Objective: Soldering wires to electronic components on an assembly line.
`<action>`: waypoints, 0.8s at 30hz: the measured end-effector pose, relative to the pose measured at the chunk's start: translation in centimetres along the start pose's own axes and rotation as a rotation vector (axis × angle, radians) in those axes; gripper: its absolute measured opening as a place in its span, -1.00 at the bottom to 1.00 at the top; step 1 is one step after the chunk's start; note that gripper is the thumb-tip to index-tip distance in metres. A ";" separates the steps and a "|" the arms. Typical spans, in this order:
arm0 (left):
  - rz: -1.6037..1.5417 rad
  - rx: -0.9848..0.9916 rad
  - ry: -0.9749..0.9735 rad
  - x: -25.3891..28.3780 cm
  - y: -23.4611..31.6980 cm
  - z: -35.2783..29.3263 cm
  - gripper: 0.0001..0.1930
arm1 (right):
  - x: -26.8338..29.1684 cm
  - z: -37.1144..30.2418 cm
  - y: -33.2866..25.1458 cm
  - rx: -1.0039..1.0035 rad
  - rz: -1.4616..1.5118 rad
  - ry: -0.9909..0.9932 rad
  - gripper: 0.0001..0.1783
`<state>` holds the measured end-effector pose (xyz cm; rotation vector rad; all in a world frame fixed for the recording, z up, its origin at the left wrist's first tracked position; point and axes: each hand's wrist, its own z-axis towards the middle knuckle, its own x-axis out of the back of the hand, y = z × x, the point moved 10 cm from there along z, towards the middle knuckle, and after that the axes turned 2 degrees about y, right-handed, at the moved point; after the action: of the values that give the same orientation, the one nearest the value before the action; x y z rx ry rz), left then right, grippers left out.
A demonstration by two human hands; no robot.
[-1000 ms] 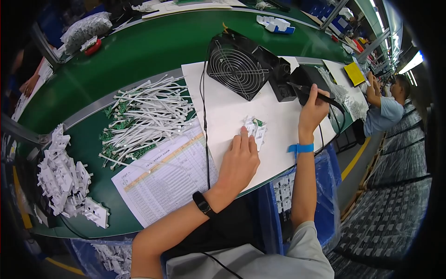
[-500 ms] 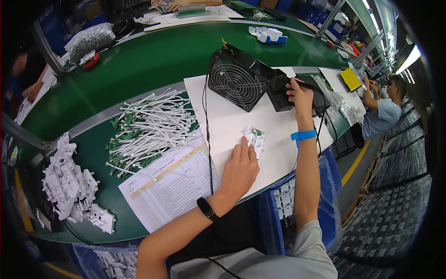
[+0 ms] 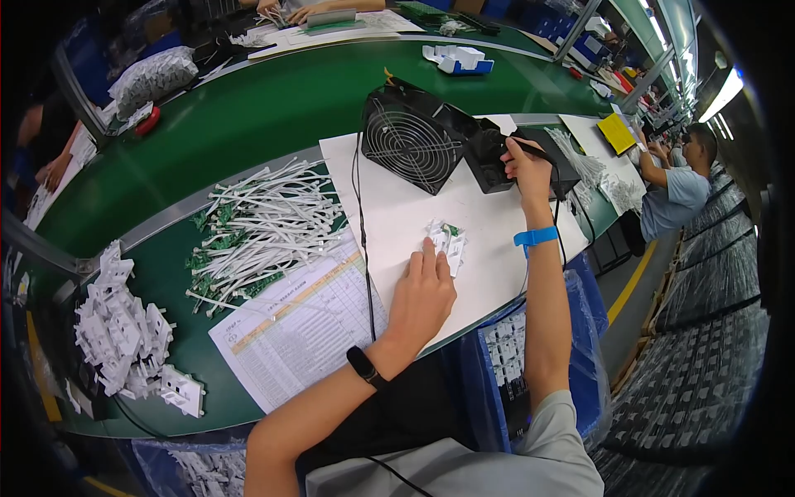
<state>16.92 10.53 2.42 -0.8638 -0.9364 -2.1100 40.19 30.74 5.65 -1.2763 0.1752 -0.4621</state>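
Observation:
On the white work sheet (image 3: 489, 265), my left hand (image 3: 422, 298) presses its fingertips against a small white plastic part (image 3: 451, 248) with a bit of green circuit board on it. My right hand (image 3: 528, 170) is closed around the black handle of a soldering iron (image 3: 537, 150), beside a black stand (image 3: 489, 166). The iron's tip is hidden. To the left of the stand sits a black fan unit (image 3: 414, 145) with a round wire grille.
White cables with green boards (image 3: 269, 232) are heaped left of the sheet, above a printed form (image 3: 298, 331). White plastic housings (image 3: 124, 331) pile up at far left. A green conveyor belt (image 3: 273, 108) runs behind. A blue-lined bin (image 3: 584, 348) stands below the table; a co-worker (image 3: 675, 182) sits at right.
The whole view has shifted slightly, so things sit a little further left. Both hands stay almost where they were, at the white part and beside the stand.

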 end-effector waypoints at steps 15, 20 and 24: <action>-0.090 0.076 -0.011 0.2 -0.9 -0.1 -0.54 | 0.9 -6.2 -0.9 0.135 -0.296 0.059 -0.62; -0.099 0.066 -0.021 0.0 -0.8 0.0 -0.56 | 1.8 -9.4 -0.8 0.186 -0.272 0.143 -0.53; -0.138 0.063 -0.027 0.7 -0.7 0.5 -0.57 | 2.7 -9.2 0.7 0.143 -0.222 0.127 -0.48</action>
<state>16.15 11.10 2.92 -0.8184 -1.0987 -2.1765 39.27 21.65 2.59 -1.1316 0.1047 -0.7345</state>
